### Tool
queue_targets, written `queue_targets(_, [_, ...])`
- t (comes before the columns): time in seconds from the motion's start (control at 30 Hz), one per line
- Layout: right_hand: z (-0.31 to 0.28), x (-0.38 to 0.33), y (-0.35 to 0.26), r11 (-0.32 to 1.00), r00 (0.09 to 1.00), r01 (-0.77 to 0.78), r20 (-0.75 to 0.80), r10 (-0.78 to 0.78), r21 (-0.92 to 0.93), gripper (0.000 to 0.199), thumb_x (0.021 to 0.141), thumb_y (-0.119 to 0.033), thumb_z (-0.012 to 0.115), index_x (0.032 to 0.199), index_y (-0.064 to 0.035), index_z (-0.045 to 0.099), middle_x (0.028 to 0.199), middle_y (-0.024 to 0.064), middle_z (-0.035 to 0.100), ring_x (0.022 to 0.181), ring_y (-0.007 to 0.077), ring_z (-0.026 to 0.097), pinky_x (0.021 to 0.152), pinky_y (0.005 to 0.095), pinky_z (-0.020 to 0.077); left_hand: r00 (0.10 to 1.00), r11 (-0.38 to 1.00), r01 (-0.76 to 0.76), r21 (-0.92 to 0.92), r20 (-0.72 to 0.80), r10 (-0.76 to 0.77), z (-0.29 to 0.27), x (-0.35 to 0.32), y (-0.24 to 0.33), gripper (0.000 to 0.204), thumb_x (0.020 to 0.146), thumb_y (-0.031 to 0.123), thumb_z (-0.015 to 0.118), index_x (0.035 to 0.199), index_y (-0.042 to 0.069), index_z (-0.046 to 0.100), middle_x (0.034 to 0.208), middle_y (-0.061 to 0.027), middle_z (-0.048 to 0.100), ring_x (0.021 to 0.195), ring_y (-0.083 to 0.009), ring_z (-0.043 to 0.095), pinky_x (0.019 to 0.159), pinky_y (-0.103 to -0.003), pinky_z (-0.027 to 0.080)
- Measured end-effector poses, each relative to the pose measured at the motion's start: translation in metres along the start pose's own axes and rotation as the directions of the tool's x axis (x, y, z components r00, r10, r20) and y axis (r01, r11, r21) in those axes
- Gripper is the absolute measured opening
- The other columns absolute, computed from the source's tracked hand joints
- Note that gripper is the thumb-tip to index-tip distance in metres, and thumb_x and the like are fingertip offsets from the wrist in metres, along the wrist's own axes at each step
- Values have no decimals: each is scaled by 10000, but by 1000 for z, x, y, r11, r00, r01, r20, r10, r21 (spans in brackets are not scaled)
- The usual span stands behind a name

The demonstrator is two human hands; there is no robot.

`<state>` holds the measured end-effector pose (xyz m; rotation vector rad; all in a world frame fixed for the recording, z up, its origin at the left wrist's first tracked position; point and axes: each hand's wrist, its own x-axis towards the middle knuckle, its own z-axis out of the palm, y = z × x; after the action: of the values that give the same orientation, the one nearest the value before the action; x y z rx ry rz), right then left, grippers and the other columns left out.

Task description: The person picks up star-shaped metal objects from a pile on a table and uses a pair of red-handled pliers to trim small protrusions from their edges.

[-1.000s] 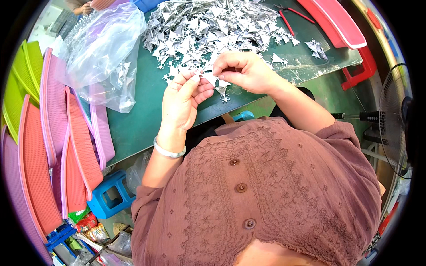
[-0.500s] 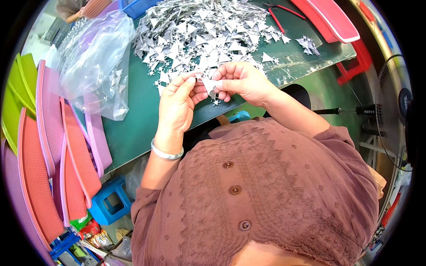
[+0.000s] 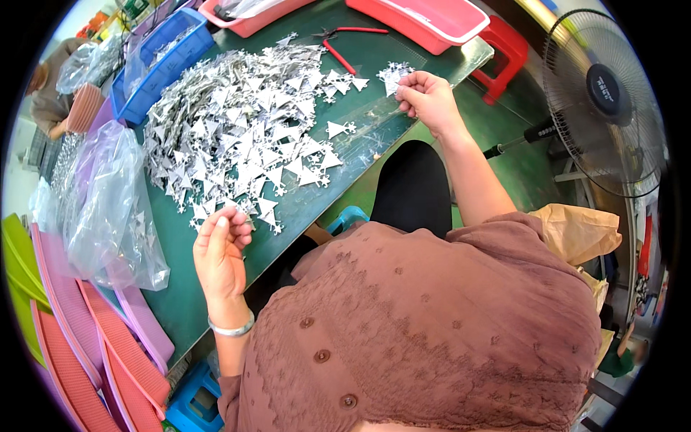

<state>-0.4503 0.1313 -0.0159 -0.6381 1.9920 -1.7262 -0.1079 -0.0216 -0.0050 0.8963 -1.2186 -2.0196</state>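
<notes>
A big heap of flat silvery metal pieces [image 3: 237, 122], triangular with small branching ends, covers much of the green table. My left hand [image 3: 222, 252] is at the heap's near edge, its thumb and fingers pinched together. Whatever is between those fingertips is too small to make out. Out to the right, my right hand [image 3: 432, 104] is bent closed beside a small separate pile of the same pieces [image 3: 394, 74]. Its fingertips meet the near side of that pile, and I cannot tell whether they still grip a piece. A single loose piece [image 3: 340, 129] lies between heap and pile.
Red-handled pliers [image 3: 342, 50] lie behind the small pile. A blue bin [image 3: 155, 68] and a pink tray [image 3: 425, 25] stand at the back. A clear plastic bag [image 3: 108, 216] and stacked baskets [image 3: 68, 309] are on the left; a fan [image 3: 604, 93] stands right.
My hands have parted: the right moved away to the small pile, the left stays by the heap's near edge. The metal piece held between them is no longer there. The view has turned rightward.
</notes>
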Motion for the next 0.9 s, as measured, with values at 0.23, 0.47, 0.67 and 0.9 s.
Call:
queue_targets(0.23, [-22,4,7,850,988,48,-101,-118,-524,121,721,-105,614,796,-10,619,647,69,601,592,124,570,570,258,452,998,999,-24,25,-62,26,-6,-8,1,188,872,141,481,984,4,546,840,-78,590,688,-126,533,608,-217,430])
queue_targets(0.47, [-17,1,14,831,957,239,-22,-289,-503,128,729,-100,604,823,-14,618,688,84,603,608,145,574,581,261,452,992,999,-23,23,-125,26,-13,-14,2,170,871,116,468,968,9,557,832,-83,594,682,-131,540,613,-224,429])
queue_targets(0.67, [24,-13,4,544,749,662,446,-489,-515,142,711,-99,620,841,-42,609,720,70,535,635,199,552,583,284,443,996,1000,-4,31,-92,7,-10,-12,-1,191,869,144,486,987,9,552,838,-69,589,681,-122,531,600,-213,424])
queue_targets(0.9, [46,-20,1,534,754,652,536,-381,-538,140,731,-115,603,857,-54,605,799,68,526,733,253,552,651,324,445,998,999,9,42,-58,-6,-5,-13,-5,179,866,136,484,973,14,558,831,-71,594,675,-122,538,593,-220,424])
